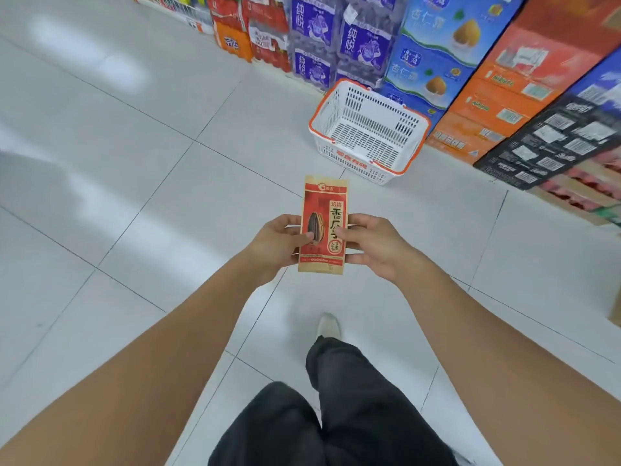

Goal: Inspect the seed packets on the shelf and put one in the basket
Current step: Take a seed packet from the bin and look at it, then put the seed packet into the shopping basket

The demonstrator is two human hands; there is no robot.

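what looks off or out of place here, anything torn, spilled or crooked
Nothing stands out. The seed packet looks intact, held upright by the left hand and right hand; the basket sits level on the floor.

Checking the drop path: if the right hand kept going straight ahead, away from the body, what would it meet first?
Probably the basket on the floor ahead. The right hand, gripping the seed packet, has only bare floor tiles before it; depth is uncertain.
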